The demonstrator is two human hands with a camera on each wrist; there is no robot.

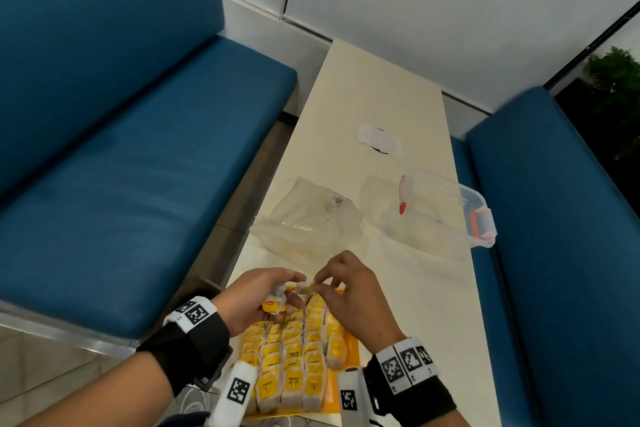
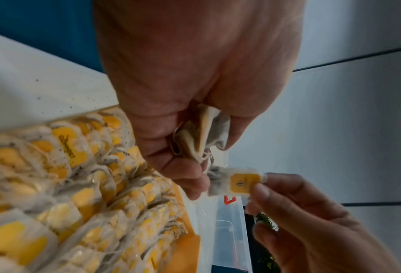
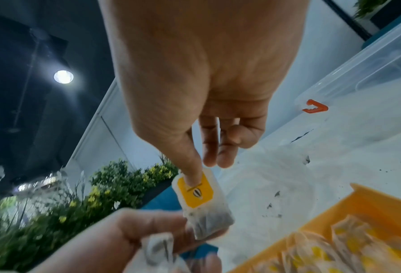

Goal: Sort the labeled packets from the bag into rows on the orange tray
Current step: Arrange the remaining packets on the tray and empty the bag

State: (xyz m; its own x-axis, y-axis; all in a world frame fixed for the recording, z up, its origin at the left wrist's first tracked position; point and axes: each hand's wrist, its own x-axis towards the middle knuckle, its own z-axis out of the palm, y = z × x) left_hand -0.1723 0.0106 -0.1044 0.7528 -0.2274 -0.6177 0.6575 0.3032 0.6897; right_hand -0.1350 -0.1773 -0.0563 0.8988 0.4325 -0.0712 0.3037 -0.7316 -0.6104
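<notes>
Above the far end of the orange tray (image 1: 352,347) my two hands meet. My left hand (image 1: 266,295) grips a small bunch of tea packets (image 2: 204,133), and its fingertips also hold the lower end of one packet (image 3: 204,205) with a yellow label. My right hand (image 1: 349,288) pinches that packet's labelled end between thumb and forefinger. The tray (image 3: 367,205) holds several rows of yellow-labelled packets (image 1: 298,357). A crumpled clear plastic bag (image 1: 308,222) lies on the table just beyond my hands.
A clear plastic box (image 1: 446,208) with orange latches stands at the right edge of the narrow white table (image 1: 374,94). A white slip (image 1: 380,140) lies farther back. Blue benches (image 1: 145,163) flank the table on both sides.
</notes>
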